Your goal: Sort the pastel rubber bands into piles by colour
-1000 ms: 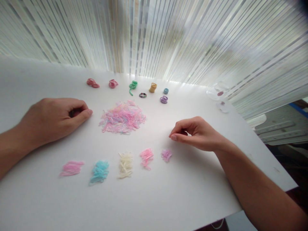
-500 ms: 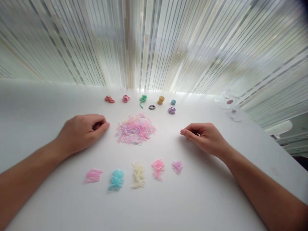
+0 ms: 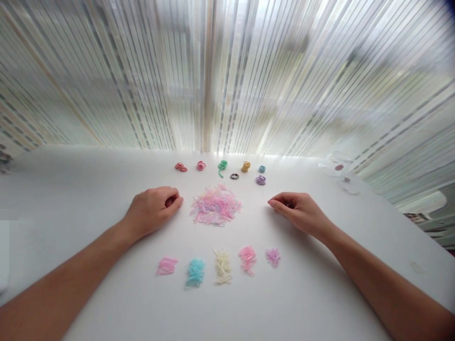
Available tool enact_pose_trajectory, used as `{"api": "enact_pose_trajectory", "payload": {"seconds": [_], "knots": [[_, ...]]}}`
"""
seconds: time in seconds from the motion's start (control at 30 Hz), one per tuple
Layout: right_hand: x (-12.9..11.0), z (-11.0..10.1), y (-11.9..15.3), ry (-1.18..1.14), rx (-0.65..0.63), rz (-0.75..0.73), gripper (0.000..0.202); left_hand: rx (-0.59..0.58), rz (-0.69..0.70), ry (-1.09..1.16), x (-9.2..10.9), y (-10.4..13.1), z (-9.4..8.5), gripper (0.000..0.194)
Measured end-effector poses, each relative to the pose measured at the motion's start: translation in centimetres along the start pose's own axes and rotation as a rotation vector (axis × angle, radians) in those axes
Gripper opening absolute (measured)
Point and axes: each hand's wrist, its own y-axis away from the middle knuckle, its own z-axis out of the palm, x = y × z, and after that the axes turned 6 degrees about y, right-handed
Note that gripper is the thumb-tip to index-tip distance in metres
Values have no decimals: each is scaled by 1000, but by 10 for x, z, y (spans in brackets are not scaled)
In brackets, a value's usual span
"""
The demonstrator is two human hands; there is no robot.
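A loose pile of thin pastel strands (image 3: pixel 216 205), mostly pink with some pale blue and yellow, lies between my hands. My left hand (image 3: pixel 156 208) rests on the table just left of it, curled with the thumb against the bent index finger; no object shows in it. On the right, apart from the pile, my right hand (image 3: pixel 296 210) has thumb and index fingertips pinched together; whether something tiny is between them I cannot make out. Nearer me are small sorted bunches: pink (image 3: pixel 167 266), turquoise (image 3: pixel 195 273), cream (image 3: pixel 222 267), rose (image 3: pixel 248 260) and lilac (image 3: pixel 273 256).
Behind the pile sit small coils: red (image 3: pixel 181 167), pink (image 3: pixel 201 166), green (image 3: pixel 222 165), yellow (image 3: pixel 245 166), blue (image 3: pixel 262 168) and purple (image 3: pixel 260 180), plus a dark ring (image 3: pixel 234 176). Clear plastic items (image 3: pixel 336 166) lie at back right. A striped curtain (image 3: pixel 209 85) borders the white table (image 3: pixel 227 312).
The camera view has shifted, so the table and everything on it appear lower and mostly farther right. Both hands keep their poses beside the pile; nothing is visibly taken or put down.
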Motion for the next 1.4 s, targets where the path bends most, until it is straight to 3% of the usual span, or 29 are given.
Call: {"api": "enact_pose_trajectory", "payload": {"seconds": [0.2, 0.37, 0.5, 0.8, 1.07, 1.4], "knots": [[-23, 0, -29, -96, -109, 8, 33, 7, 16, 5, 0, 1, 0, 36], [-49, 23, -66, -138, 24, -37, 26, 22, 7, -29, 1, -1, -2, 38], [-49, 46, -83, -171, 87, -68, 23, 27, -6, -56, 0, -4, -2, 38], [-34, 47, -77, -208, 27, -210, 28, 56, -3, -66, 4, -2, -1, 38], [-37, 47, -74, -194, -104, -229, 32, 13, -2, -12, 1, 1, -2, 39], [-40, 49, -73, -145, -122, -247, 31, 6, -8, -8, 1, 1, -1, 39]]}}
